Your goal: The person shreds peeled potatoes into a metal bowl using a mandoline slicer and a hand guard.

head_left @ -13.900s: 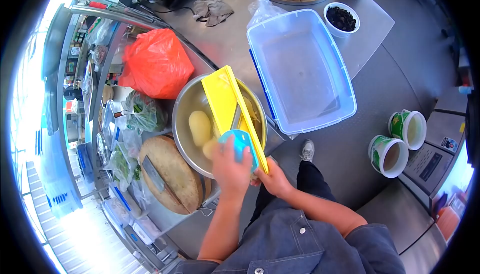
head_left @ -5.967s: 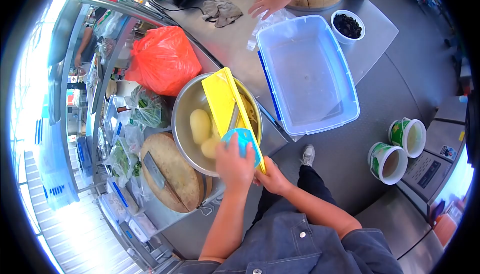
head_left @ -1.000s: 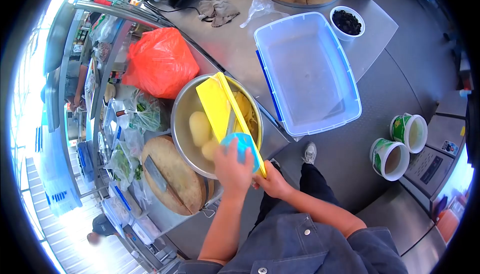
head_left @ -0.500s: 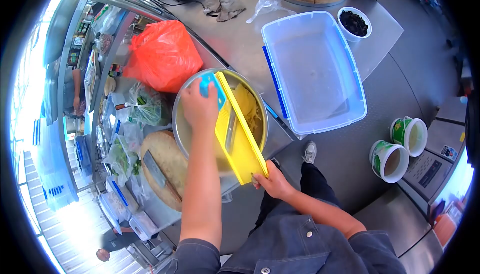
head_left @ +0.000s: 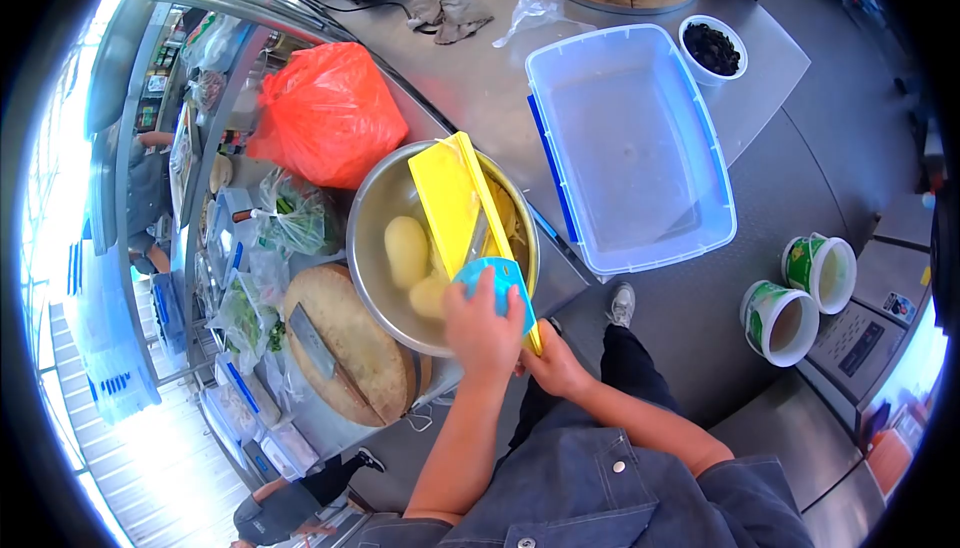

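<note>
A yellow slicer (head_left: pixel 447 200) with a metal blade lies slanted across a steel bowl (head_left: pixel 375 293). My left hand (head_left: pixel 486 326) is closed on a blue holder (head_left: pixel 500 283), pressed on the slicer's lower part. With my right hand (head_left: pixel 556 360) I grip the slicer's lower end. Peeled potatoes (head_left: pixel 406 251) lie in the left side of the bowl, and yellow slices (head_left: pixel 503 218) show to the right, partly hidden under the slicer. Whatever is under the blue holder is hidden.
Left of the bowl are a red bag (head_left: pixel 332 113) and a round chopping board (head_left: pixel 335 388) with a cleaver (head_left: pixel 315 343). To the right stands a plastic tub (head_left: pixel 640 148) beside a cup of dark pieces (head_left: pixel 711 49). Two buckets (head_left: pixel 790 323) stand on the floor. Other people are partly visible.
Since half a second ago, my left hand and the blue holder have come down from the slicer's upper end to its lower part. A person at the lower left has moved further into view.
</note>
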### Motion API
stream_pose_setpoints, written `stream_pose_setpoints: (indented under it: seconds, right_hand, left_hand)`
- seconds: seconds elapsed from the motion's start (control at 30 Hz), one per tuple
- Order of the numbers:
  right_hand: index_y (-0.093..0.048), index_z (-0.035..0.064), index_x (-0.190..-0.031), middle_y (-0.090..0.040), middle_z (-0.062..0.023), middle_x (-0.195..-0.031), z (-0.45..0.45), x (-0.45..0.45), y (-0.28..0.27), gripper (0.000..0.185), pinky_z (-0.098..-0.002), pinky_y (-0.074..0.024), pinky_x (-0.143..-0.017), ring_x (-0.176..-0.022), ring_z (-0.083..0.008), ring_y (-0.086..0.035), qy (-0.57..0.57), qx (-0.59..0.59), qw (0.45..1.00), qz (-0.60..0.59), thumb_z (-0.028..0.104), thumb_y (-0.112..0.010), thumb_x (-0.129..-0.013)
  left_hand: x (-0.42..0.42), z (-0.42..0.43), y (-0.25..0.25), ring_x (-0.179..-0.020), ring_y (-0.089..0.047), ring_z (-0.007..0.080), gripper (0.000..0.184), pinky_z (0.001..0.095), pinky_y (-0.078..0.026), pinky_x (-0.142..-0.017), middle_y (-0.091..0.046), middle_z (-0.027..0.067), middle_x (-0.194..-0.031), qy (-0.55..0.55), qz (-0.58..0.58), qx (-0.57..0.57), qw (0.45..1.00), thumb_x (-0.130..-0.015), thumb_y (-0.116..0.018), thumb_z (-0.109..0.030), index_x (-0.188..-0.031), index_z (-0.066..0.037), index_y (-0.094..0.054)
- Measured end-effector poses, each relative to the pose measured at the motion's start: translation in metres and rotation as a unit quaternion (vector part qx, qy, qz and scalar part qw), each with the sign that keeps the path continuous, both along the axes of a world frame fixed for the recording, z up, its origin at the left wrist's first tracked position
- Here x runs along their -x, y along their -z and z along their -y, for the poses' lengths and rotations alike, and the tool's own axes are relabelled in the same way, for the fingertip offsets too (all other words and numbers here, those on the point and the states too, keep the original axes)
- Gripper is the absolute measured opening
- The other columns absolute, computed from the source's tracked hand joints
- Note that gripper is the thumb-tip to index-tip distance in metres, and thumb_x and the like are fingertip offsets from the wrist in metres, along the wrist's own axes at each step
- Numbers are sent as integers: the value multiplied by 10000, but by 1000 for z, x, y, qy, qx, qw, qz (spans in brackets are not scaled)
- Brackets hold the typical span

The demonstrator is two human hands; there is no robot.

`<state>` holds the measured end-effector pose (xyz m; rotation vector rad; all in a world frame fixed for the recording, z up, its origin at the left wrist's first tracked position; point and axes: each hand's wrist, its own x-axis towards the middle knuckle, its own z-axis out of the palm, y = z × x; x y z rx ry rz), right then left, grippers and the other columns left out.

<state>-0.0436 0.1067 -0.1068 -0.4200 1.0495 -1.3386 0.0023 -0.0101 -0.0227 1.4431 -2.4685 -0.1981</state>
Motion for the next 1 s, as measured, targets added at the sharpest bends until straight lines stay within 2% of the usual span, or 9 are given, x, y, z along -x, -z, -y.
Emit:
stream_pose_setpoints:
  seconds: [0.17, 0.3, 0.47, 0.57, 0.63, 0.77, 0.93, 1.0]
  right_hand:
    - [-411, -4, -1070, -617, -96, -862, 2, 4, -11, 205, -295, -522, -633, -698, -139, -627, -11, -25, 1000, -7, 90, -577, -994]
    - [-410, -1, -1062, -615, -94, -856, 2, 3, -13, 195, -290, -519, -631, -699, -135, -624, -3, -19, 1000, -9, 89, -571, -999]
    - [-405, 1, -1041, -609, -88, -839, 3, 2, -13, 180, -290, -515, -641, -699, -138, -618, 28, 8, 1000, 9, 81, -562, -1003]
    - [-403, 1, -1038, -609, -88, -836, 0, 5, -13, 188, -295, -515, -646, -702, -141, -617, 17, -3, 1000, 5, 87, -566, -1002]
    - [-403, 2, -1038, -609, -89, -835, -1, 3, -11, 190, -297, -516, -644, -703, -143, -619, 12, -9, 1000, 0, 90, -567, -1002]
    - [-404, 6, -1042, -611, -93, -838, -2, 2, -7, 194, -306, -517, -641, -706, -149, -625, 12, -3, 1000, 4, 92, -572, -997]
    - [-405, 8, -1046, -609, -94, -836, -4, 1, -4, 202, -313, -519, -640, -706, -156, -630, 5, 1, 1000, -14, 91, -580, -991]
    - [-406, 8, -1046, -607, -93, -835, -3, 2, -6, 203, -315, -519, -640, -706, -158, -631, 7, 7, 1000, -10, 90, -583, -989]
  left_hand:
    - [18, 30, 8, -986, -570, 387, 427, 472, -507, -794, -522, 184, -1060, -23, -3, 0, 1000, -821, -746, -257, -1196, -74, -653]
    - [45, 92, 12, -985, -572, 379, 397, 482, -503, -802, -528, 176, -1047, -20, -14, 50, 998, -846, -724, -267, -1186, -74, -653]
    - [62, 174, -12, -952, -579, 358, 392, 463, -499, -807, -544, 188, -1074, -47, -42, 55, 996, -885, -697, -297, -1198, -68, -646]
    - [41, 130, -35, -945, -585, 347, 417, 450, -500, -810, -544, 183, -1069, -11, -80, 45, 996, -883, -701, -316, -1208, -60, -644]
    - [21, 78, -33, -954, -579, 356, 435, 446, -501, -810, -534, 189, -1055, 8, -35, 2, 999, -875, -708, -312, -1222, -58, -642]
    - [-4, 7, -12, -975, -569, 374, 436, 461, -505, -799, -517, 202, -1054, 25, 5, -3, 1000, -858, -717, -286, -1226, -66, -643]
    - [0, -4, -1, -985, -566, 381, 433, 472, -507, -791, -518, 201, -1050, 25, 19, 5, 999, -844, -723, -273, -1218, -68, -646]
    - [11, 9, 0, -989, -563, 389, 426, 478, -507, -789, -520, 197, -1047, -7, 7, -14, 1000, -844, -722, -269, -1214, -72, -645]
